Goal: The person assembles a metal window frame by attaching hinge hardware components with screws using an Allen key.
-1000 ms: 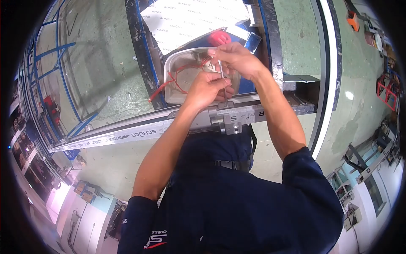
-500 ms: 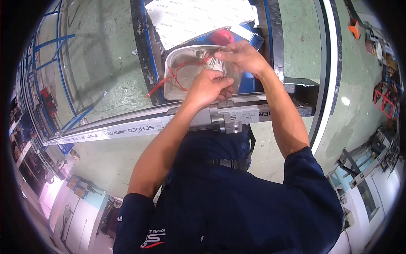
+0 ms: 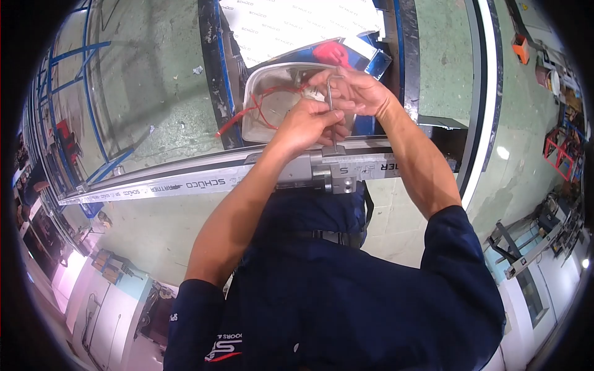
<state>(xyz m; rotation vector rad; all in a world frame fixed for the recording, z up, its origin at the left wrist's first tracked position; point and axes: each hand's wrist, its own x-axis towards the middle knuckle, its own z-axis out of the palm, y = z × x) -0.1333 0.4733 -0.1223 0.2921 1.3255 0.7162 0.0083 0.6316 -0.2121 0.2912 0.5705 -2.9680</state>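
A thin metal hex key stands nearly upright, its lower end at the metal fitting on the long aluminium profile. My left hand pinches the key's shaft low down, just above the profile. Around the bent top of the key is my right hand, its fingers spread and partly blurred by motion. Behind both hands lies a pale tray holding red cord and small items that my fingers partly hide.
Schüco-printed white sheeting lies beyond the tray, with a pink-red object at its near edge. A blue and black frame runs along the left of the tray. An upright white-edged profile stands to the right.
My right hand has turned and its fingers have spread around the top of the hex key, which now shows more clearly. My left hand has stayed at the shaft.
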